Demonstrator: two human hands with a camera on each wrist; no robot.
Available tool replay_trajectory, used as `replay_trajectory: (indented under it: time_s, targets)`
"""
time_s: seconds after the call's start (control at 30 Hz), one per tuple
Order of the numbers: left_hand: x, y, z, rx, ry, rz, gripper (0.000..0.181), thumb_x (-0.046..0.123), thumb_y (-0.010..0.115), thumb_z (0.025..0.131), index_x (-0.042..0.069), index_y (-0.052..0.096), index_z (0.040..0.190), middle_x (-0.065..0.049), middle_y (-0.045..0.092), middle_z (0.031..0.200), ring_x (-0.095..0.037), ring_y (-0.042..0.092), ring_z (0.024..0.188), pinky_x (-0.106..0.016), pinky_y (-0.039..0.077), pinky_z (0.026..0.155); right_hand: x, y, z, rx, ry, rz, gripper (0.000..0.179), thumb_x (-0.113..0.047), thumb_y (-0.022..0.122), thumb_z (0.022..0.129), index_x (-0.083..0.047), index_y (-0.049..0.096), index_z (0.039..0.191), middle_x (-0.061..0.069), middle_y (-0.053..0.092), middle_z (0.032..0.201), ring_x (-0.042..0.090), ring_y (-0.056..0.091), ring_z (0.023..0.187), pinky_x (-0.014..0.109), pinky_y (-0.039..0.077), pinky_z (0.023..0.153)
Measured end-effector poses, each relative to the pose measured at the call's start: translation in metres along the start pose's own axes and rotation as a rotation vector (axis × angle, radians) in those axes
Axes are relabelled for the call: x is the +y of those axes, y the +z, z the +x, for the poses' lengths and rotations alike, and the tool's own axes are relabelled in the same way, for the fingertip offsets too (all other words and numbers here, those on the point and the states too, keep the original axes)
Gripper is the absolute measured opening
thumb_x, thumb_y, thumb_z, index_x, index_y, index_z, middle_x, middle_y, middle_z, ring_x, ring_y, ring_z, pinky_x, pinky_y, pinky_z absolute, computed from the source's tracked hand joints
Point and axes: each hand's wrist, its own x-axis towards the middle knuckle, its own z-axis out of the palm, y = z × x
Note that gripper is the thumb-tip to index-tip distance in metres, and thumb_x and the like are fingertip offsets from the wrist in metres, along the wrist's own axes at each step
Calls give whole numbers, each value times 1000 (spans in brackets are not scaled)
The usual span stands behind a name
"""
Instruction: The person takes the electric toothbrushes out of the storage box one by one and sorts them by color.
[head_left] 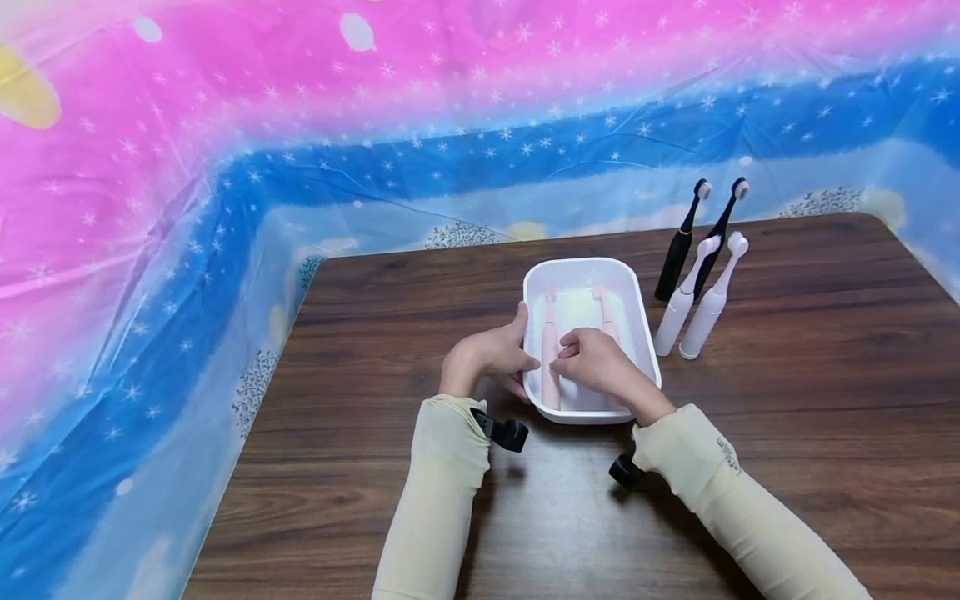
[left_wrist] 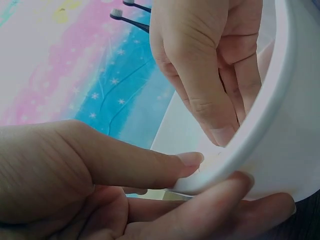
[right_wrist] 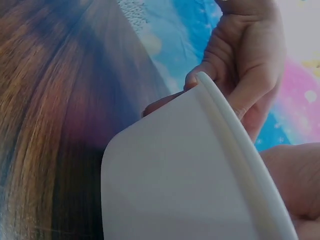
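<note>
A white plastic bin holds two pink electric toothbrushes, a left one and a right one whose lower part is hidden under the right hand. My left hand grips the bin's left wall, thumb over the rim and fingers outside, as the left wrist view shows. Reaching into the bin, my right hand has curled fingers, with thumb and fingertips right at the left toothbrush's handle. Whether they pinch it I cannot tell, since the rim hides that spot in the left wrist view.
Right of the bin, two white electric toothbrushes stand upright on the wooden table, with two black ones behind them. A patterned pink and blue cloth hangs beyond the table's far edge. Black wrist cameras sit under both cuffs.
</note>
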Motion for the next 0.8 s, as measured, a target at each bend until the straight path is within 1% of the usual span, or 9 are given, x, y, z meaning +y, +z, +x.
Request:
replay_trajectory:
  time_s: [0.07,0.13,0.23,0.33,0.37,0.5,0.63,0.73,0.8]
  targets:
    - [0,0,0,-2,-1,-5,92,5,49,98,26,-24,150,-26,50,122,-23,65,64,-48,57,84,0,0,1,-15,17,20,43,-17,67,85,6,58,119,13,67,103,18,58,92,26,49,78]
    - [0,1,-1,-1,0,-13,92,4,49,98,27,-23,150,-25,46,127,-23,65,65,-48,57,84,-1,1,2,-26,29,48,42,-18,67,85,5,59,120,12,67,102,17,57,91,24,48,77]
    - [1,2,-1,-3,11,-25,92,1,48,97,28,-21,151,-24,35,141,-24,65,67,-49,57,84,-3,1,3,-16,4,56,41,-20,67,86,5,61,119,13,68,102,17,58,91,23,48,76]
    - [2,3,-1,-6,20,-34,91,-1,46,96,28,-20,151,-22,26,148,-24,65,68,-49,58,83,-6,3,4,1,-13,43,38,-21,67,88,4,62,116,13,69,100,18,59,88,23,49,73]
    - [3,3,-1,-9,20,-40,90,-1,46,97,28,-20,151,-23,25,149,-25,65,69,-48,58,83,-6,3,4,4,-20,32,38,-21,67,88,5,63,115,14,69,99,18,59,87,23,49,72]
    - [3,4,0,-12,14,-57,91,0,47,97,27,-20,151,-25,27,147,-26,65,71,-49,58,83,-7,3,4,11,0,26,37,-21,68,88,4,64,115,13,69,100,18,60,88,24,50,74]
    - [2,4,1,-4,16,-44,92,1,49,97,28,-21,151,-24,26,147,-26,65,71,-50,58,83,-8,-1,3,40,5,18,40,-23,68,88,4,62,117,16,69,106,22,62,95,30,52,82]
    - [1,2,1,-4,12,-37,92,3,49,98,28,-22,151,-24,33,141,-26,65,70,-50,58,83,-8,-5,1,60,-5,18,40,-23,66,89,3,60,119,17,68,109,24,63,100,34,52,87]
    - [1,2,0,-5,6,-32,92,4,49,98,28,-22,150,-25,39,134,-26,66,69,-49,58,83,-8,-7,-1,75,-19,21,41,-24,66,90,2,60,120,16,68,111,25,63,102,36,52,88]
